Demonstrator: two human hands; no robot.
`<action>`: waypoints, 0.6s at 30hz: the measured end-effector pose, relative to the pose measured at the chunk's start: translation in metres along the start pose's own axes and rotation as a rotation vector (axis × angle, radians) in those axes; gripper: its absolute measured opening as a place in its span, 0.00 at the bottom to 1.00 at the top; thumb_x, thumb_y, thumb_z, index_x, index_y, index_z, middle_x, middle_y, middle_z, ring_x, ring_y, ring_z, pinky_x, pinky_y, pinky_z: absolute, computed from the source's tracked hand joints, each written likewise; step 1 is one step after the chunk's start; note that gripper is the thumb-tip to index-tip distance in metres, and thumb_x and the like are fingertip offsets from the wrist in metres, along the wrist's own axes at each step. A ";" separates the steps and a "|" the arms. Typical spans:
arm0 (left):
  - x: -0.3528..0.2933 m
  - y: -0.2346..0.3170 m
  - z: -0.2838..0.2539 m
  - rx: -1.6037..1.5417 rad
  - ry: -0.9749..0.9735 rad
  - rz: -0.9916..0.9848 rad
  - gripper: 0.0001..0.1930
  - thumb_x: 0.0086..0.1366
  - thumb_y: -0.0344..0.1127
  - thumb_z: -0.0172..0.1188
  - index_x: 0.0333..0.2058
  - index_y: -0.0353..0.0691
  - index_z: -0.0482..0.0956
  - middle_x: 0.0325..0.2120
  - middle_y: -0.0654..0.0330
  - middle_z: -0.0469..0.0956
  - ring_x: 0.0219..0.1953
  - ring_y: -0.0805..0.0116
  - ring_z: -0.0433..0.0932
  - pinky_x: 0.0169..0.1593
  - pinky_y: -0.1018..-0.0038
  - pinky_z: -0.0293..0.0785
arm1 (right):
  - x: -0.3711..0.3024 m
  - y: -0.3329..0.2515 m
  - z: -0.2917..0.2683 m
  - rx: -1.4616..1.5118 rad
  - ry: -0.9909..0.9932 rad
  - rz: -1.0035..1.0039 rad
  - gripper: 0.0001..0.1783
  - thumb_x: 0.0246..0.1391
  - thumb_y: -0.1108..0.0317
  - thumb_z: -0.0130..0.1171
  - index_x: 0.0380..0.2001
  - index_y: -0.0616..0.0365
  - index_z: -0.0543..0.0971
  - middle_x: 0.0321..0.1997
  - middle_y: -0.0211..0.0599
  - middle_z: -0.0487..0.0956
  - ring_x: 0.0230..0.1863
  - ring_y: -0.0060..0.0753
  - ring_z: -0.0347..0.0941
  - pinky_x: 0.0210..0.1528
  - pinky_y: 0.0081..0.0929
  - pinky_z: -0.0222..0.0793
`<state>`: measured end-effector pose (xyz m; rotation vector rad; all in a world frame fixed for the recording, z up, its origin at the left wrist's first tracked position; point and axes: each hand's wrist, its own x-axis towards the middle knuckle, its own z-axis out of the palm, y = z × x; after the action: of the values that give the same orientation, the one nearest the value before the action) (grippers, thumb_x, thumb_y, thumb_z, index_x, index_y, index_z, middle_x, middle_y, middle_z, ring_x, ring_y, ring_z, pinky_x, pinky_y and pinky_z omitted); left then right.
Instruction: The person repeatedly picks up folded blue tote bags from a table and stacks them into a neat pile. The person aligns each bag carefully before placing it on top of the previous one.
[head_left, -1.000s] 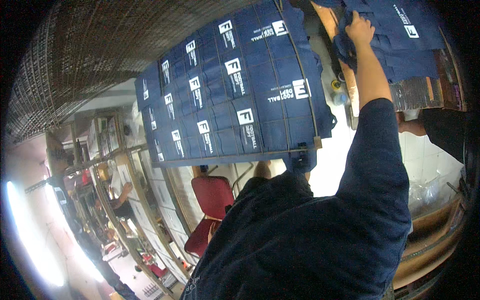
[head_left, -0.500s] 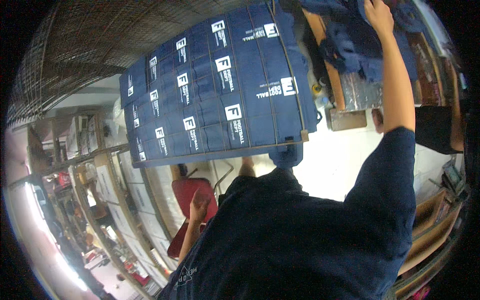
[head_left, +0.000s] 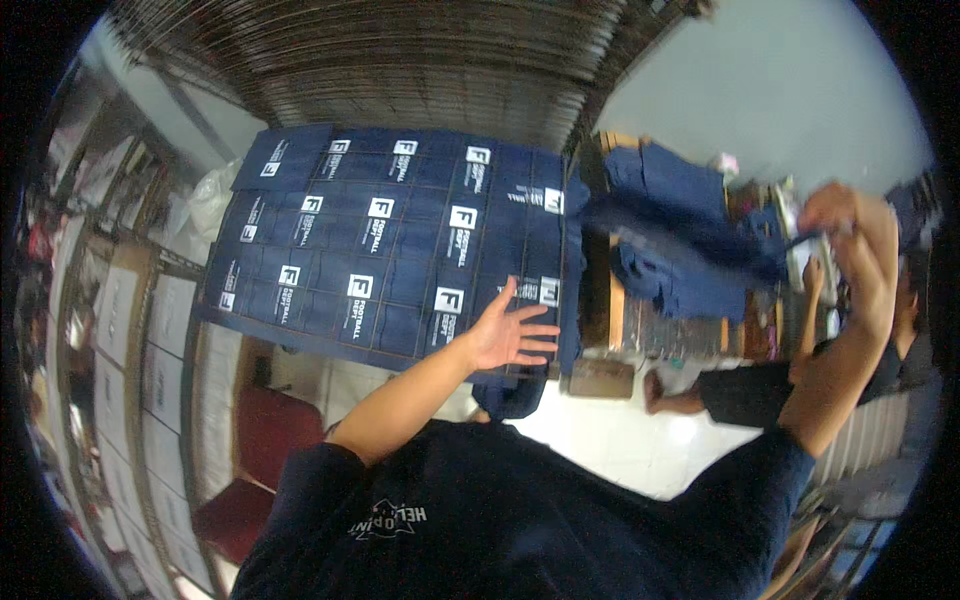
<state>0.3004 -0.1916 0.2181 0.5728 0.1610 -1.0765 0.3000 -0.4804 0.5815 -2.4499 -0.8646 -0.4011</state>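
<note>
Navy fabric pieces (head_left: 330,250) with white prints lie in rows over a large wire rack. Above the rack's near right corner is my left hand (head_left: 512,335), palm up, fingers spread, holding nothing. My right hand (head_left: 845,222) is raised at the far right and grips one end of a navy fabric piece (head_left: 690,225). That piece stretches leftward, blurred by motion, over a pile of navy fabric (head_left: 670,180) on a table beside the rack. Its far end comes close to the rack's right edge; whether it touches, I cannot tell.
A stack of wire racks (head_left: 400,60) rises behind. Left of me stand a red chair (head_left: 275,435) and shelving with white boxes (head_left: 160,370). A person in dark clothes (head_left: 745,395) sits at the right beside the table. A wooden box (head_left: 600,380) rests on the floor.
My view has swung to the right. My left hand has come up from beside the chair to over the rack. My right hand has drawn a navy fabric piece away from the pile.
</note>
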 end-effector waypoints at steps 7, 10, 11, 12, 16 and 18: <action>0.006 0.031 -0.045 -0.315 0.057 0.278 0.38 0.53 0.67 0.49 0.48 0.36 0.69 0.47 0.50 0.72 0.50 0.56 0.70 0.53 0.60 0.64 | -0.006 -0.075 0.006 -0.257 0.013 -0.100 0.12 0.43 0.59 0.58 0.23 0.56 0.79 0.25 0.36 0.61 0.31 0.33 0.57 0.38 0.31 0.56; 0.008 0.028 -0.084 -0.224 0.324 0.280 0.13 0.54 0.29 0.51 0.40 0.39 0.74 0.35 0.59 0.76 0.38 0.67 0.75 0.43 0.70 0.72 | 0.013 -0.076 0.031 -0.236 0.042 -0.058 0.11 0.45 0.64 0.54 0.22 0.62 0.77 0.19 0.32 0.63 0.23 0.26 0.55 0.27 0.24 0.49; 0.003 0.032 -0.082 -0.210 0.323 0.283 0.14 0.54 0.28 0.51 0.41 0.39 0.73 0.35 0.59 0.76 0.38 0.66 0.75 0.43 0.69 0.72 | 0.016 -0.084 0.036 -0.314 0.050 0.003 0.12 0.46 0.64 0.53 0.22 0.64 0.77 0.18 0.29 0.63 0.20 0.24 0.54 0.24 0.22 0.46; -0.003 0.038 -0.080 -0.199 0.324 0.290 0.15 0.53 0.26 0.51 0.42 0.39 0.73 0.35 0.58 0.76 0.38 0.66 0.75 0.43 0.69 0.72 | 0.022 -0.089 0.039 -0.229 0.036 0.103 0.12 0.46 0.64 0.52 0.22 0.64 0.77 0.17 0.30 0.63 0.19 0.23 0.54 0.23 0.22 0.46; -0.061 0.098 -0.091 -0.121 0.260 0.471 0.22 0.52 0.25 0.51 0.48 0.41 0.69 0.37 0.57 0.74 0.39 0.64 0.74 0.43 0.66 0.72 | 0.052 -0.094 0.064 -0.060 0.037 0.269 0.15 0.46 0.63 0.51 0.21 0.67 0.77 0.16 0.33 0.70 0.21 0.24 0.62 0.26 0.22 0.54; -0.123 0.137 -0.119 -0.090 0.394 0.694 0.24 0.52 0.25 0.52 0.50 0.43 0.69 0.38 0.57 0.74 0.39 0.63 0.74 0.43 0.63 0.72 | 0.087 -0.057 0.109 0.061 0.023 0.369 0.14 0.44 0.63 0.54 0.21 0.67 0.77 0.20 0.35 0.74 0.26 0.27 0.66 0.32 0.22 0.59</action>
<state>0.3773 0.0135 0.2160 0.6861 0.3241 -0.2754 0.3400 -0.3385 0.5498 -2.4717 -0.3930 -0.2621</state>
